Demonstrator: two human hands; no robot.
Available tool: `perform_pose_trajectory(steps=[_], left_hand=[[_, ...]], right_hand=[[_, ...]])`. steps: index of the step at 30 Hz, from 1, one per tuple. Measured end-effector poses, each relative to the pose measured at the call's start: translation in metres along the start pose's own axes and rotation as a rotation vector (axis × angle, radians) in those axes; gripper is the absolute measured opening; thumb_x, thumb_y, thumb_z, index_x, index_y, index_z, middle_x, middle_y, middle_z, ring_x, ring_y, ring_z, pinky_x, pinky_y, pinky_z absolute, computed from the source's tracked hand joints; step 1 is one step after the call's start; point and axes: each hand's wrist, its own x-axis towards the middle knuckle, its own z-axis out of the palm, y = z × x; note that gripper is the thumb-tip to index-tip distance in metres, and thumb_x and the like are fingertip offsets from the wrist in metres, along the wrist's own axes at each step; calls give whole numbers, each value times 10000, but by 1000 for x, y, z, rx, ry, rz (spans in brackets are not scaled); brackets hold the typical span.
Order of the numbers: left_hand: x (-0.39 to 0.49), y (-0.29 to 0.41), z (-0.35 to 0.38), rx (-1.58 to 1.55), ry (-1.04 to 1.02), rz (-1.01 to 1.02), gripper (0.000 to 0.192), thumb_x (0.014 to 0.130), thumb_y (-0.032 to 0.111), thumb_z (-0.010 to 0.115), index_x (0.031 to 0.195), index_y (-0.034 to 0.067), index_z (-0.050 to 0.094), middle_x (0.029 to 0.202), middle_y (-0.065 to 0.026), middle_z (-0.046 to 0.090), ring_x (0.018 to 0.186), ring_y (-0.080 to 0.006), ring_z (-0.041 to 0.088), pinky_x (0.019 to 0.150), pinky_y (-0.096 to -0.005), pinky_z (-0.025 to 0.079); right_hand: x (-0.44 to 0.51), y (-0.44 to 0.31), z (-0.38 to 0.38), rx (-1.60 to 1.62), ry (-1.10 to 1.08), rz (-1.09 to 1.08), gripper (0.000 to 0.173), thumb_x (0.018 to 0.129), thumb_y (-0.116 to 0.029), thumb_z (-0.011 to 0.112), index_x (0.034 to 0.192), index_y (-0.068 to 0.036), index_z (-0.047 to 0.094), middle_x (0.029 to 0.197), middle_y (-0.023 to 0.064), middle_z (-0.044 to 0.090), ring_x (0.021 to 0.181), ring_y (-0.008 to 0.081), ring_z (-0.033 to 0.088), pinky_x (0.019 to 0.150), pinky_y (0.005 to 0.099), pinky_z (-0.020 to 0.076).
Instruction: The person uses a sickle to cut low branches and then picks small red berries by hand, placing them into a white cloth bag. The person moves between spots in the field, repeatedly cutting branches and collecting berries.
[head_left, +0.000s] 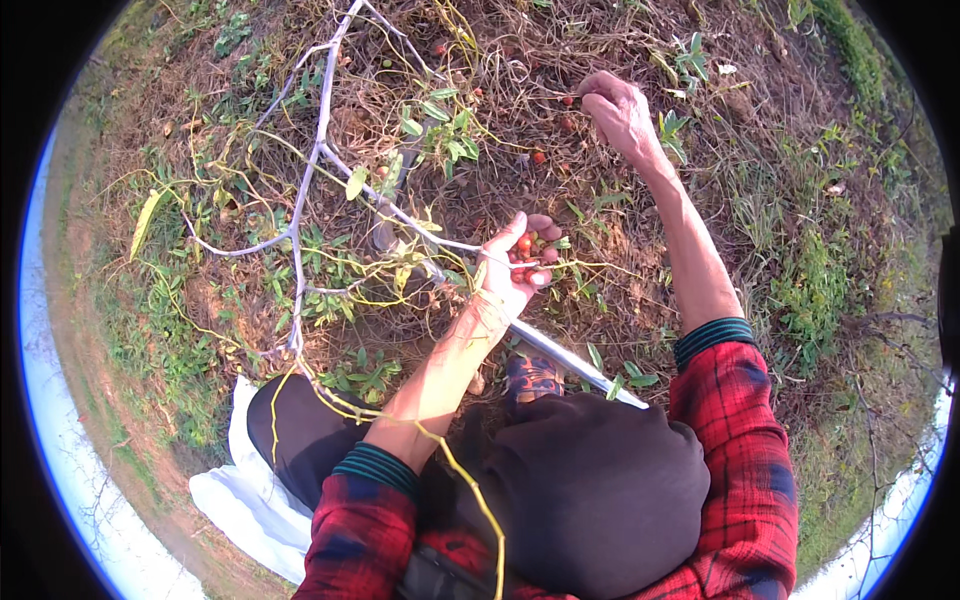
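My left hand (517, 262) lies palm up with curled fingers around a cluster of small round red fruits (524, 244). Beside its thumb passes a thin grey branch (409, 219). Farther out to the right, my right hand (619, 120) is low over the dry ground cover, its fingers bent inward. One red fruit (568, 100) shows right by its fingertips; whether the fingers pinch anything is hidden. Another red fruit (538, 157) lies between the two hands among dry stems.
A forked bare branch (324, 112) with yellowing vines (472, 484) stretches across the left side. Beneath my left forearm runs a metal pole (574, 358). White bag-like material (251, 510) lies by my dark-clothed knee (300, 420). My patterned shoe (534, 377) rests on the soil.
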Motion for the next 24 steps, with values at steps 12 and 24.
perform_pose_trajectory(steps=[12, 24], left_hand=[[-5, 8, -1, -42, 6, 4, 299, 947, 328, 486, 1003, 57, 601, 924, -107, 655, 670, -195, 596, 457, -260, 421], [-10, 9, -14, -77, -34, 32, 362, 967, 349, 412, 1059, 49, 592, 930, -113, 671, 697, -215, 621, 509, -289, 458]], right_hand=[[-50, -14, 60, -699, -210, -113, 193, 850, -195, 562, 861, -2, 556, 706, 197, 614, 664, 373, 624, 610, 467, 486], [-60, -12, 54, -420, -178, -322, 181, 809, -188, 607, 954, -83, 634, 888, 115, 610, 814, 315, 611, 726, 413, 489]])
